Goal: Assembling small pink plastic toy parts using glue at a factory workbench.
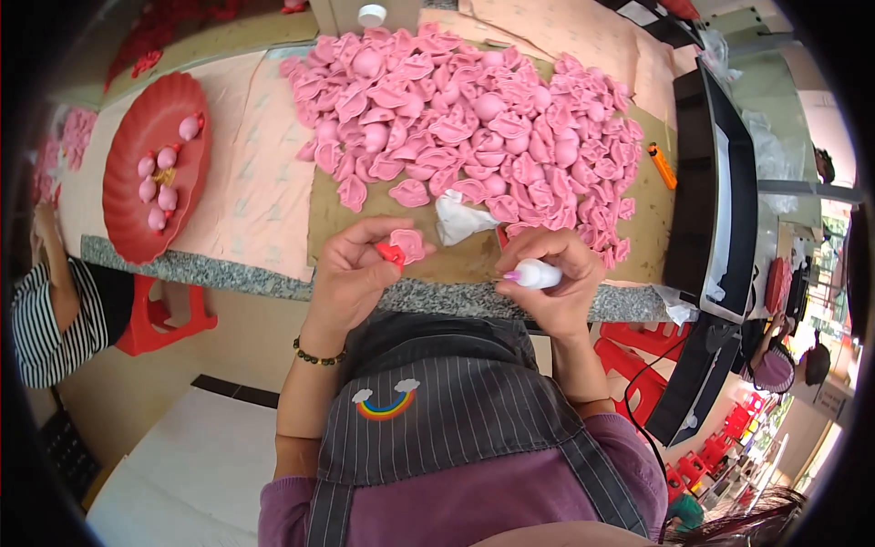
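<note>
Over the table's near edge, my left hand [354, 266] is closed, pinching a small red piece [391, 254] together with a pink cup-shaped plastic piece [408, 242]. My right hand [563, 278] wraps round a small white squeeze bottle [540, 273], its purplish tip pointing left toward the pink piece. The two hands are apart. A crumpled white tissue [462, 217] lies between and beyond them. Behind it spreads a big heap of loose pink plastic pieces [474, 118], some flat-rimmed, some rounded, on a brown board [330, 214].
At the left stands a red scalloped tray [123, 196] with several round pink pieces on it. An orange utility knife [663, 166] lies right of the heap, beside a black box [697, 182]. A person in striped clothing [55, 319] is at far left. Red stools [629, 365] stand below the table.
</note>
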`<state>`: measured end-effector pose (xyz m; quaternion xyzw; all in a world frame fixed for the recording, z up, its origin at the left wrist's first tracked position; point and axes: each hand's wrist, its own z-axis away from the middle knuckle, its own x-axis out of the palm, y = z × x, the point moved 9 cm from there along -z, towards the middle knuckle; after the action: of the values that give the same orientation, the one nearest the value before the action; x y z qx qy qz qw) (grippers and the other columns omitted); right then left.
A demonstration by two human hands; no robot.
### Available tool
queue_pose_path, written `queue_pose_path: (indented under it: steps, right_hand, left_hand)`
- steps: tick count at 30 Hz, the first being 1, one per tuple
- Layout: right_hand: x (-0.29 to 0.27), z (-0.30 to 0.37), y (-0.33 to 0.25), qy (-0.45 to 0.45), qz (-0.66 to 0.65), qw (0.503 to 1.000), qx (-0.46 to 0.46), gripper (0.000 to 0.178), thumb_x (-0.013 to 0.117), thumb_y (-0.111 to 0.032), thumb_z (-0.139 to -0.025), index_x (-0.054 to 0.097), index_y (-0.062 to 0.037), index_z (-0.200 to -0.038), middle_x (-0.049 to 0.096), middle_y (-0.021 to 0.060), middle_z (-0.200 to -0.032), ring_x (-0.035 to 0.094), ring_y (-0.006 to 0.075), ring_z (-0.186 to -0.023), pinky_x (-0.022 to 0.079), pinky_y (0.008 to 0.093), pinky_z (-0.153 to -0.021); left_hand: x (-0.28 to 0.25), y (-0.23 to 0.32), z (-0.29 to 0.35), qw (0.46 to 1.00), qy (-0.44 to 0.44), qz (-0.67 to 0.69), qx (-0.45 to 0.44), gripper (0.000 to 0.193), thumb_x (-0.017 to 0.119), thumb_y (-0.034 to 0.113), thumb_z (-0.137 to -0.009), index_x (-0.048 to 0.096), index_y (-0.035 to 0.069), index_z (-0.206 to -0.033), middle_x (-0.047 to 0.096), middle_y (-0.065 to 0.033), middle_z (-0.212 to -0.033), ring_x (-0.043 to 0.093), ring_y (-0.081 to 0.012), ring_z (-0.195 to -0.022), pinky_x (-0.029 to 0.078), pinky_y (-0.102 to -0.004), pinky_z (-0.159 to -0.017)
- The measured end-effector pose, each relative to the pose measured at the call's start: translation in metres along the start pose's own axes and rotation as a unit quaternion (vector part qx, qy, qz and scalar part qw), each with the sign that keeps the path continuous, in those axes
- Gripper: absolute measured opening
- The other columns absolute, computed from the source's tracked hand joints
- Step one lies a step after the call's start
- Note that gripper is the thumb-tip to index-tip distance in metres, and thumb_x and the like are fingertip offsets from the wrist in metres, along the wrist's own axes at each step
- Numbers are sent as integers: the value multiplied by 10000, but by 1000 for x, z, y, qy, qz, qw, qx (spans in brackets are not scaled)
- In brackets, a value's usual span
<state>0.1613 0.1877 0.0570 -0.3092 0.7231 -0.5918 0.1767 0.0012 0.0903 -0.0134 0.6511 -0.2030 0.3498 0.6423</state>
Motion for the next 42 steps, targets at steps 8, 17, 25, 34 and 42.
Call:
queue_pose_path:
  steps: [8,17,25,34,42]
  right_hand:
    - [-65,-1,-16,202,246,948,-14,185,635,111,-733,515,0,-820,600,93,-789,559,110,-685,456,218,-630]
    - [-94,-35,-27,130,386,913,-29,161,695,71,-690,633,22,-830,619,35,-784,541,83,-675,443,205,-614]
    - [-69,-40,-12,68,480,872,-71,195,720,26,-688,657,24,-873,636,90,-809,572,127,-679,450,238,-614]
    - [-9,-3,32,116,-101,971,183,314,662,36,-745,595,48,-1052,640,125,-887,630,193,-750,517,288,-685]
    - [25,-11,-12,0,302,949,-93,289,695,65,-670,636,31,-951,628,144,-924,622,229,-844,487,304,-748]
  left_hand:
    - [-6,-1,-3,1000,2,3,23,489,687,145,-799,481,-72,-1185,597,-162,-1091,605,-283,-1003,473,-411,-913]
    - [-3,0,-5,1000,4,20,15,463,663,116,-817,477,-97,-1183,614,-134,-1045,604,-227,-987,455,-443,-947]
    - [-3,0,-3,1000,6,15,16,459,663,117,-816,479,-76,-1190,602,-161,-1083,596,-276,-1016,456,-438,-942]
    - [46,-12,-13,996,-16,80,28,440,630,119,-841,468,-52,-1213,567,-178,-1156,544,-319,-1109,422,-429,-982]
    - [32,-14,-3,994,2,110,-15,381,556,75,-887,467,-54,-1234,576,-143,-1153,570,-228,-1068,448,-395,-955]
